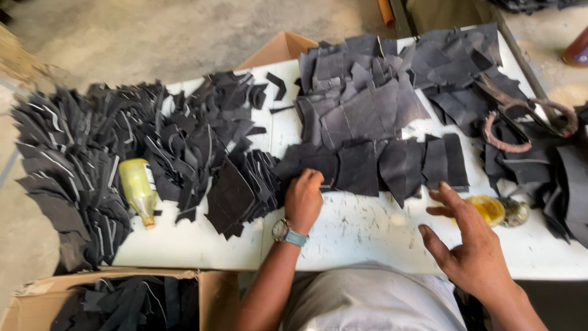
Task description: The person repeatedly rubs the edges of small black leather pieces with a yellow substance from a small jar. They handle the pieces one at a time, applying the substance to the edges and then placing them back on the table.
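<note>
My left hand [304, 200] rests on the white table [361, 236] with its fingers curled on the edge of a flat black leather piece [357, 168]; a wristwatch sits on that wrist. My right hand [467, 242] hovers open above the table's front right, fingers spread, holding nothing. Just beyond its fingers lies a small yellow glue tin [490, 209]. A row of overlapping black pieces [422, 162] stretches between the hands.
A big heap of black cut pieces [92, 159] covers the table's left, with a yellow bottle [138, 189] lying in it. Large rusty scissors [520, 113] lie at the right. A cardboard box [110, 300] of black scraps stands at the lower left.
</note>
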